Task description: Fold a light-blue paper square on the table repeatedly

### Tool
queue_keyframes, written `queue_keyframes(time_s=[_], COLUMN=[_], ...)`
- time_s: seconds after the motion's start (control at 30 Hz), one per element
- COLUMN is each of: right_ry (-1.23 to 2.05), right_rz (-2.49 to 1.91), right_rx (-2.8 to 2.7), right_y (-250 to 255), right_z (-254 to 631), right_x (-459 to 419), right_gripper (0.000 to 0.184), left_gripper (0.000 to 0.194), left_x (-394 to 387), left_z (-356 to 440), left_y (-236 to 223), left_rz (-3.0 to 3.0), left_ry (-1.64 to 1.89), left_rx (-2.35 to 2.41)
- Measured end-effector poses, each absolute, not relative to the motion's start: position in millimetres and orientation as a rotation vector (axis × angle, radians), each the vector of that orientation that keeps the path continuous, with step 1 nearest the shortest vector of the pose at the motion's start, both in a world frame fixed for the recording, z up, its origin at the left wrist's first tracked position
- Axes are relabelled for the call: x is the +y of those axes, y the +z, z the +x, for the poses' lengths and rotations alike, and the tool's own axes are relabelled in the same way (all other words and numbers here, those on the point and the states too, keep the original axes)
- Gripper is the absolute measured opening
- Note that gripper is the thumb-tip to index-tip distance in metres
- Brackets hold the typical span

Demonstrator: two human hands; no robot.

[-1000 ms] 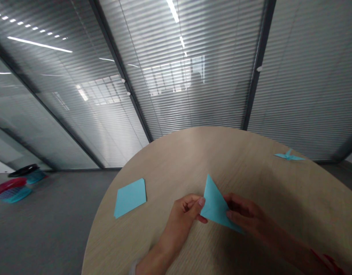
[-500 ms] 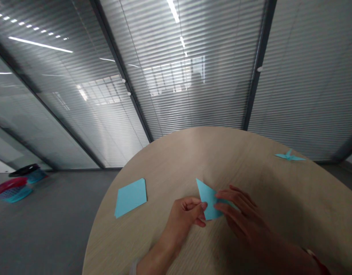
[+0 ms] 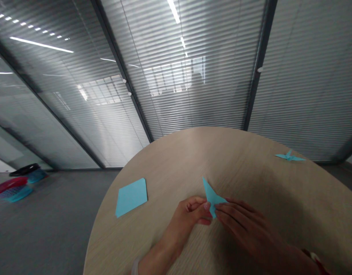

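Observation:
A light blue folded paper triangle (image 3: 211,193) lies on the round wooden table (image 3: 250,168), its point aimed away from me. My left hand (image 3: 193,211) pinches its near left corner between thumb and curled fingers. Laid flat over the paper's right part, my right hand (image 3: 244,225) presses it down with its fingers stretched out, so most of the paper is hidden.
A flat stack of light blue square paper (image 3: 131,196) lies at the table's left. A folded blue paper crane (image 3: 289,156) sits at the far right edge. Glass walls with blinds stand behind; coloured baskets (image 3: 12,187) sit on the grey floor at left.
The paper stood up as a wide triangle between both hands; now it is lower and narrower, and my right hand has slid over it and flattened on top.

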State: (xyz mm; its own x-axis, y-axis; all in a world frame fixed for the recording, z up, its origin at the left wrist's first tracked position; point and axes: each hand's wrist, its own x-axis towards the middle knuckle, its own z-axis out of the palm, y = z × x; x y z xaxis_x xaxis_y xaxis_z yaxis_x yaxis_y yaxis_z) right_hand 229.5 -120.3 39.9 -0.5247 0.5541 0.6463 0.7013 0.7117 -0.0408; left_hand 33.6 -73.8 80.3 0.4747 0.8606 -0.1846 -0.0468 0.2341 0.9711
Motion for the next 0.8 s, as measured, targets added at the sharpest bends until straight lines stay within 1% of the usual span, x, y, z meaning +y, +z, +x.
queue_keyframes(time_s=[0.07, 0.17, 0.23, 0.37, 0.5, 0.63, 0.73, 0.8], right_ry=[-0.267, -0.213, -0.187, -0.087, -0.031, -0.067, -0.117, -0.081], right_rz=[-0.928, -0.912, -0.934, -0.968, -1.017, -0.961, -0.933, -0.986], right_rx=[-2.277, -2.259, -2.225, -2.201, -2.179, -2.220, -2.208, -2.147], right_y=[42, 47, 51, 55, 54, 48, 43, 43], right_z=[229, 229, 227, 221, 218, 220, 221, 221], right_x=[-119, -117, -117, -120, -122, -118, -116, -117], right_gripper=[0.033, 0.019, 0.014, 0.014, 0.019, 0.025, 0.023, 0.024], left_gripper=[0.030, 0.038, 0.041, 0.045, 0.052, 0.043, 0.050, 0.052], left_x=[-76, -79, -82, -85, -84, -81, -80, -80], left_z=[33, 31, 31, 29, 28, 28, 29, 29], left_y=[78, 76, 77, 82, 81, 75, 72, 71], left_rz=[1.134, 1.017, 0.968, 0.960, 0.936, 0.926, 0.894, 0.890], left_ry=[0.730, 0.707, 0.679, 0.666, 0.734, 0.766, 0.768, 0.762], left_rx=[0.830, 0.736, 0.686, 0.602, 0.592, 0.621, 0.634, 0.642])
